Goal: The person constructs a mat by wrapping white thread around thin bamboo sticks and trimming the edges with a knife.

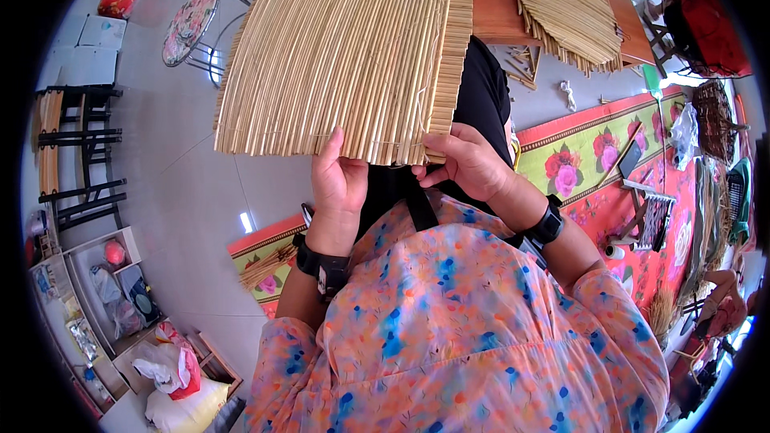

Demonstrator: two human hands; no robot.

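Note:
A large mat of straw-coloured stalks point(337, 56), bound side by side with thin thread, spreads in front of me above my lap. My left hand point(341, 180) grips its near edge, thumb on top and the other fingers hidden beneath. Further right along the same edge, my right hand point(473, 162) pinches the mat near its right corner, thumb over the stalk ends. A line of thread runs down the right part of the mat, with a loose end sticking out at the top right. Both wrists wear black bands.
A second stalk mat point(569, 8) lies on the reddish-brown table point(499, 0) at the far right. Round flowered stools point(191, 26) stand at the left. A flowered floor mat point(561, 164) carries a phone point(631, 159). Open drawers point(96, 273) and bags are at the lower left. Other people sit along the right.

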